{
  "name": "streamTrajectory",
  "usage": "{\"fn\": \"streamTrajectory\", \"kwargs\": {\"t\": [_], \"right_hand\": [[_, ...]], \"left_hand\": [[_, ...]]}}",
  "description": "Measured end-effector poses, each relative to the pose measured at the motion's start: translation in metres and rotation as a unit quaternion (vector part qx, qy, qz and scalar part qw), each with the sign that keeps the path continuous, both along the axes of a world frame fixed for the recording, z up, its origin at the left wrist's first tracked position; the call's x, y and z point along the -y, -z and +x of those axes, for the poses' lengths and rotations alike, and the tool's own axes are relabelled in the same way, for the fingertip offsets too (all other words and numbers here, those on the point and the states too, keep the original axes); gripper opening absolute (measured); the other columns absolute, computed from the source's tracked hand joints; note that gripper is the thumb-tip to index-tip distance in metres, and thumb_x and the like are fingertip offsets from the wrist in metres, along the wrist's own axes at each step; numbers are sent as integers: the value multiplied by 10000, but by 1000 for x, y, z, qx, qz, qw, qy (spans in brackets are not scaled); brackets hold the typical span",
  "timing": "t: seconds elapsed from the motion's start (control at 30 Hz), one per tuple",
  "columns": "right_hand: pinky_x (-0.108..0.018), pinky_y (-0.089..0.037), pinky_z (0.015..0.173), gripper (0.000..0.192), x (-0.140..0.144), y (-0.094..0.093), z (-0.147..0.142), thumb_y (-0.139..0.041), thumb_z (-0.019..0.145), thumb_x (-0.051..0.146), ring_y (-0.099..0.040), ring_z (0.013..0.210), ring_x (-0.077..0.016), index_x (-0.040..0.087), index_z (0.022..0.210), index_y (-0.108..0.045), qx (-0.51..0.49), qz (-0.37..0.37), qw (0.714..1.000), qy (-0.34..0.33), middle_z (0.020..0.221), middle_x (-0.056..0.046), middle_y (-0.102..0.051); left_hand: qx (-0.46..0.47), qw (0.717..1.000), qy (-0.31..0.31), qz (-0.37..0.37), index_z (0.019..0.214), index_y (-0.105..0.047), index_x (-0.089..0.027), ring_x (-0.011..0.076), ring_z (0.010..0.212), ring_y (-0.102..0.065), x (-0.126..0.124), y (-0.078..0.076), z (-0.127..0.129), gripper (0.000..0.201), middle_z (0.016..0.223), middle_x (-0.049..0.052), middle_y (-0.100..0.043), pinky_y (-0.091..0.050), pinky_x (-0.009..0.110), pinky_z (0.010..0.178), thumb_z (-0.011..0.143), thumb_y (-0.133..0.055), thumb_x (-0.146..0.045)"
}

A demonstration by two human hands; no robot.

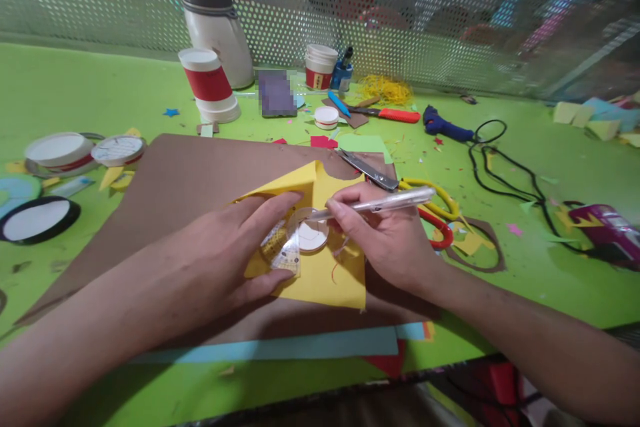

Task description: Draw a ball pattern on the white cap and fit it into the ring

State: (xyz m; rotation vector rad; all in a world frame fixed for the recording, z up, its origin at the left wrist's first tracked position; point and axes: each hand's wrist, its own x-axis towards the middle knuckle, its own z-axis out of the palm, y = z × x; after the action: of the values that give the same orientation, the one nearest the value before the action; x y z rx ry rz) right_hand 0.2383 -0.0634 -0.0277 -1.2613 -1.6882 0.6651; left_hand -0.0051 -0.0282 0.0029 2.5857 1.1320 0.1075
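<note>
Left hand (227, 250): fingers spread flat, pressing a clear plastic template (285, 250) onto the yellow paper sheet (320, 277)
Right hand (385, 237): fingers pinched round a translucent white pen (380, 201), tip touching a small round white disc (313, 237) that lies on the yellow sheet between the two hands
Yellow sheet: matte, straight-cut near edge, far corner folded up; lies on a large brown card (185, 173), smooth, spreading left and back
Blue paper strip (280, 349): under the brown card's near edge, close to the counter (500, 293) lip
Scissors (425, 197): yellow and red handles, metal blades, just right of the right hand
Black cable (500, 167): loops far right; open green counter surface front right
Paper cup (210, 83): white with red band, upturned, at the back beside a perforated metal screen (450, 13)
</note>
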Motion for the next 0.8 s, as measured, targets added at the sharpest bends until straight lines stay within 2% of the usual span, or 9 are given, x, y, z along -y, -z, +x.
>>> {"fn": "streamTrajectory", "kwargs": {"t": [0.1, 0.37, 0.63, 0.8], "right_hand": [[-313, -576, 785, 157, 1, -1, -2, -652, 1028, 319, -737, 796, -176, 221, 933, -730, 2, 13, 1000, -6, 875, -12, -802], [-286, -583, 797, 152, 2, -1, -5, -655, 1035, 314, -734, 831, -165, 217, 945, -731, -6, 23, 999, -31, 905, -14, -799], [-297, -581, 787, 162, 0, 1, -4, -645, 1036, 325, -722, 804, -168, 223, 944, -731, 5, 19, 999, -25, 894, -13, -793], [-287, -568, 768, 159, 1, 1, -5, -649, 1034, 321, -715, 788, -160, 220, 942, -730, 10, 20, 999, -29, 878, -6, -789]], "left_hand": [[9, 1000, -5, -4, 1568, -479, -320, 391, 1175, -753, -1, 0, 1, 699, 1468, 116, -706, -616, 503, 968, 931, -569, -593], [-14, 1000, 8, 8, 1531, -481, -294, 368, 1069, -767, -1, -2, 2, 634, 1305, 115, -747, -611, 487, 912, 963, -549, -567], [-33, 999, 2, -11, 1515, -506, -240, 406, 1221, -722, 2, -7, 6, 620, 1468, 169, -684, -582, 548, 1017, 966, -551, -525], [-26, 999, -5, -29, 1541, -487, -258, 427, 1182, -736, 0, -8, 7, 688, 1428, 155, -708, -593, 576, 973, 927, -566, -557]]}}
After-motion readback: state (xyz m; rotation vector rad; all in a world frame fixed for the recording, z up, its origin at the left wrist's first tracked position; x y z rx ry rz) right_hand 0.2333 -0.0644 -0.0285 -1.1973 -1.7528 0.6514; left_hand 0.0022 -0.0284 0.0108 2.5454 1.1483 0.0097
